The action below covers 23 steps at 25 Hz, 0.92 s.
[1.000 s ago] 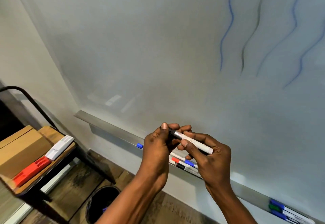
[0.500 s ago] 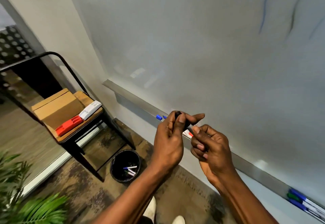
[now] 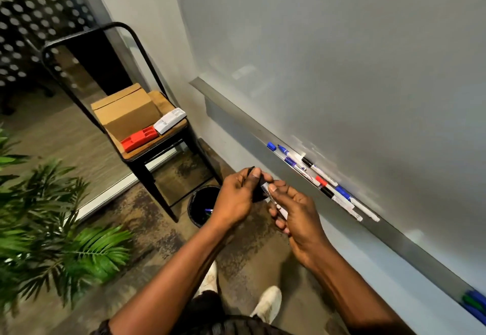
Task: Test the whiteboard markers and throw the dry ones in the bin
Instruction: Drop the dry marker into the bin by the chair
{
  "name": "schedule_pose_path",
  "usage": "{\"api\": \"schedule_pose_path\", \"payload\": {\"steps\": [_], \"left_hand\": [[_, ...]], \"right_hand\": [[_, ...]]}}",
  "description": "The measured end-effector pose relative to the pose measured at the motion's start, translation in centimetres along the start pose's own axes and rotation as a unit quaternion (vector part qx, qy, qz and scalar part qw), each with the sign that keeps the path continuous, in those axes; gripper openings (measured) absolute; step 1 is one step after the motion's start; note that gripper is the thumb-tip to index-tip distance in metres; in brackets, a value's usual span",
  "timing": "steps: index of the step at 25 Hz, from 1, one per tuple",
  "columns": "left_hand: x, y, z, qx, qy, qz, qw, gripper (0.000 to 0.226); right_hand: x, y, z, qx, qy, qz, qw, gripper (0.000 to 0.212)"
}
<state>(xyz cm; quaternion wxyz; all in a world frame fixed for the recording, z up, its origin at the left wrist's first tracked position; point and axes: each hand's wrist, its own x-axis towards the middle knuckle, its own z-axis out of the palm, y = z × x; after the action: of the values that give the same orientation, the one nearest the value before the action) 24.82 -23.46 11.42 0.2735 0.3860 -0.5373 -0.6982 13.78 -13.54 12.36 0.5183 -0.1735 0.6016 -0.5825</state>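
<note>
A black metal chair (image 3: 164,101) with a wooden seat stands against a pale grey wall (image 3: 147,19). On its seat sit a cardboard box (image 3: 128,116), a red plastic block (image 3: 138,138) and a white one (image 3: 169,120) just beside it. Left of the chair spreads a green leafy plant (image 3: 52,229). Behind the chair hangs a dark screen with round holes (image 3: 31,19). Under the chair the floor (image 3: 147,229) is brown and mottled.

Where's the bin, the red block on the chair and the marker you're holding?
bin (image 3: 193,209): head view, left wall.
red block (image 3: 138,138): head view, top face.
held marker (image 3: 281,210): head view, white barrel.
</note>
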Motion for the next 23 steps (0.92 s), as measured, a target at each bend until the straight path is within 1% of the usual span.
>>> {"api": "schedule_pose_path", "payload": {"steps": [3, 6, 8, 10, 11, 13, 15, 18, 20, 21, 23], "left_hand": [[0.3, -2.4, -4.1, 0.070, 0.068, -0.033, 0.995, 0.036], [0.6, -5.1, -8.7, 0.169, 0.122, -0.049, 0.977, 0.033], [0.7, -6.3, -11.6, 0.207, 0.128, -0.067, 0.967, 0.034], [1.1, -7.1, -14.6, 0.237, 0.137, -0.087, 0.958, 0.036], [1.3, -7.6, -16.2, 0.250, 0.143, -0.093, 0.953, 0.037], [1.7, -8.2, -19.1, 0.273, 0.142, -0.111, 0.945, 0.039], [2.2, -8.9, -21.3, 0.300, 0.136, -0.119, 0.937, 0.040], [3.2, -10.3, -24.9, 0.343, 0.111, -0.137, 0.923, 0.040], [3.8, -11.2, -26.9, 0.371, 0.089, -0.150, 0.912, 0.044], [4.2, -11.8, -27.8, 0.392, 0.075, -0.154, 0.904, 0.047], [4.8, -12.8, -29.1, 0.445, 0.042, -0.171, 0.878, 0.046]], "right_hand": [[2.4, 2.5, 2.3, -0.096, -0.002, 0.001, 0.995, 0.017], [4.3, 5.2, 5.0, -0.199, -0.041, -0.006, 0.979, 0.005], [5.5, 7.5, 6.5, -0.282, -0.057, -0.031, 0.957, 0.009], [6.9, 9.6, 8.5, -0.376, -0.064, -0.074, 0.922, 0.010], [7.6, 10.3, 9.6, -0.421, -0.070, -0.092, 0.900, 0.016], [9.0, 11.5, 11.9, -0.491, -0.082, -0.107, 0.861, 0.027], [10.4, 12.4, 13.5, -0.533, -0.098, -0.097, 0.835, 0.030], [12.4, 14.8, 15.8, -0.552, -0.116, -0.093, 0.820, 0.029], [13.5, 15.7, 17.0, -0.560, -0.123, -0.101, 0.813, 0.020], [14.0, 15.8, 17.5, -0.564, -0.118, -0.104, 0.811, 0.012], [15.4, 16.2, 18.0, -0.587, -0.106, -0.111, 0.795, 0.010]]}}
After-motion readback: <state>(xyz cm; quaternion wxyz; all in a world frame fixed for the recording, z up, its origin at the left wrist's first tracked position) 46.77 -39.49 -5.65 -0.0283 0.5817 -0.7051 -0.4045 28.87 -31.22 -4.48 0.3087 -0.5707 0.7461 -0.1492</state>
